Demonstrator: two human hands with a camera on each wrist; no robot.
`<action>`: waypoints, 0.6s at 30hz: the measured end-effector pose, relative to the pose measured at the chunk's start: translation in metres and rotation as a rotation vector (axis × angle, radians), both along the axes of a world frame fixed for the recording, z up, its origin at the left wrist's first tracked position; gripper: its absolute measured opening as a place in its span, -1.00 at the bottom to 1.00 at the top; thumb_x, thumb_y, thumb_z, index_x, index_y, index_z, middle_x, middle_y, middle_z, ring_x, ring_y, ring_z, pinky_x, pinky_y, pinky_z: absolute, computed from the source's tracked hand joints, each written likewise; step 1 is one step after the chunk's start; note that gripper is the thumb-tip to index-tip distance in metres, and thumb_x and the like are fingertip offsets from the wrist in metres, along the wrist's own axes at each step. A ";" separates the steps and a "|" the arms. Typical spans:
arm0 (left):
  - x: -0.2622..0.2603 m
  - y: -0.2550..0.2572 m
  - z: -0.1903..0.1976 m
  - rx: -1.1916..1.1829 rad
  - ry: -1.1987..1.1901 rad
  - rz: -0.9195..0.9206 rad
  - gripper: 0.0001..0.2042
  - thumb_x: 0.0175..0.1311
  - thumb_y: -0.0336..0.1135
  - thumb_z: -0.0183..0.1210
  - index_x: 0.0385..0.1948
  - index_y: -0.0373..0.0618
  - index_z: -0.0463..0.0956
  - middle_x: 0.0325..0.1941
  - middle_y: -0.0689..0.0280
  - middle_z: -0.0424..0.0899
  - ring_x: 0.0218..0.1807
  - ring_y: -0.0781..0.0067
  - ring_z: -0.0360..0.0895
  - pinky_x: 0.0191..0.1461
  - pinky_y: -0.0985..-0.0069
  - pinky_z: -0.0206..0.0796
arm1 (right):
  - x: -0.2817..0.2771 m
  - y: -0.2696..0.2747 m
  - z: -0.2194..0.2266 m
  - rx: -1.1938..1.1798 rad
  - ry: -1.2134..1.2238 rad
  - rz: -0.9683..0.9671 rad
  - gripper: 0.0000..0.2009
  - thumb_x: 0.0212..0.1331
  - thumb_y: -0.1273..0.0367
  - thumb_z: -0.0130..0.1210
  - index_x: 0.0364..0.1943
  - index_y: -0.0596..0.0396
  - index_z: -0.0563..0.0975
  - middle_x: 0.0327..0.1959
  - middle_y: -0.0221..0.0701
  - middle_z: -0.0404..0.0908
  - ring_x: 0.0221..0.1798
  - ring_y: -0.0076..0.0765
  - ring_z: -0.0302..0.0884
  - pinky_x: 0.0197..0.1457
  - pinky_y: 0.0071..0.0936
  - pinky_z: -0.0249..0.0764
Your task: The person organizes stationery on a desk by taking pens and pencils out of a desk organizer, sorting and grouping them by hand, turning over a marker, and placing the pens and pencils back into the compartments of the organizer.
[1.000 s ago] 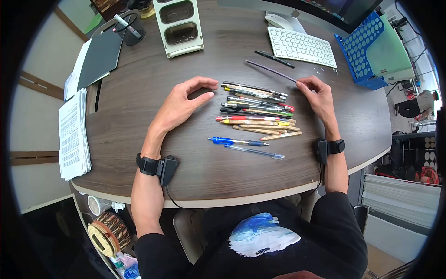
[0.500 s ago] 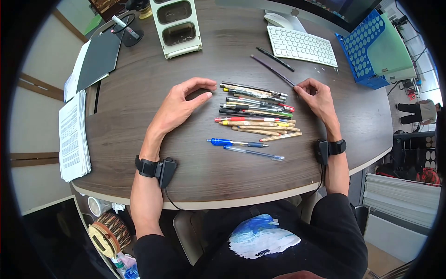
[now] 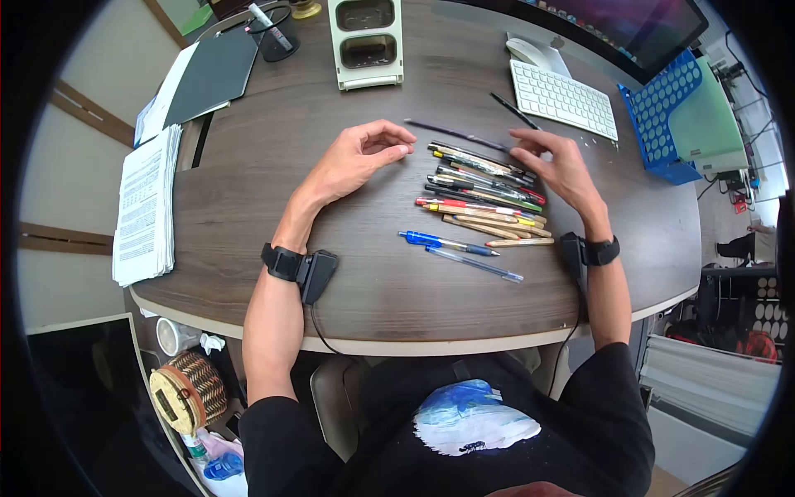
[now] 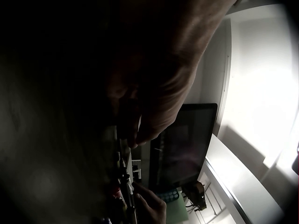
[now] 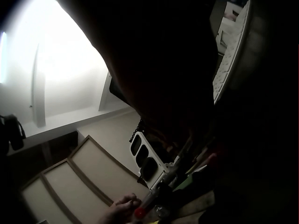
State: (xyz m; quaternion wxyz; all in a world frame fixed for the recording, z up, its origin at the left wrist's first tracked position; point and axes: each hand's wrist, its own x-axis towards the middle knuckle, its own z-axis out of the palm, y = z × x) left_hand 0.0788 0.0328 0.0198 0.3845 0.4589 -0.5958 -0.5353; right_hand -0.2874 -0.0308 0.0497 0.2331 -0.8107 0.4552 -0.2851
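In the head view, a dark purple pencil (image 3: 455, 132) lies just above the row of pens and pencils (image 3: 484, 178). Its right end is at the thumb tip of my right hand (image 3: 556, 166), whose thumb and forefinger are parted. My left hand (image 3: 352, 164) rests at the row's left side, fingers bent loosely with nothing between them. Nearer me lie a blue-and-clear click pen (image 3: 447, 243) and a clear blue-capped pen (image 3: 474, 264). A black pen (image 3: 513, 110) lies beside the keyboard. Both wrist views are very dark.
A white keyboard (image 3: 563, 99), mouse (image 3: 527, 52) and monitor (image 3: 629, 29) stand at the back right, near a blue file holder (image 3: 658, 124). A white stand (image 3: 368, 74) and mesh pen cup (image 3: 277, 41) are at the back. Stacked papers (image 3: 147, 215) lie left.
The purple pencil has swung from a steep slant to lie nearly along the row's top. My right thumb and forefinger have parted. The head view has shifted; my left hand keeps its pose.
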 end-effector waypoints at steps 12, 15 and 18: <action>0.002 -0.003 -0.004 -0.015 -0.014 0.035 -0.76 0.56 -0.25 0.31 0.10 -0.14 0.71 0.11 0.29 0.80 0.24 0.45 0.71 0.46 0.38 0.45 | -0.021 0.021 0.019 0.182 0.250 0.068 -0.80 0.33 0.38 0.34 -0.05 0.16 0.77 -0.25 -0.36 0.67 -0.22 -0.41 0.62 -0.05 -0.34 0.58; 0.001 -0.002 -0.003 -0.016 -0.010 0.048 -0.76 0.56 -0.24 0.32 0.09 -0.13 0.72 0.10 0.29 0.80 0.24 0.43 0.71 0.47 0.37 0.44 | -0.029 0.018 0.015 0.230 0.239 0.025 -0.82 0.31 0.41 0.34 -0.08 0.16 0.77 -0.29 -0.36 0.68 -0.24 -0.42 0.61 -0.05 -0.36 0.57; 0.002 -0.002 -0.004 -0.029 -0.036 0.046 -0.76 0.56 -0.23 0.31 0.10 -0.13 0.72 0.11 0.28 0.80 0.25 0.43 0.71 0.48 0.35 0.44 | -0.033 0.009 0.009 0.160 0.224 0.012 -0.84 0.30 0.41 0.35 -0.11 0.15 0.77 -0.35 -0.37 0.70 -0.27 -0.44 0.60 -0.05 -0.37 0.56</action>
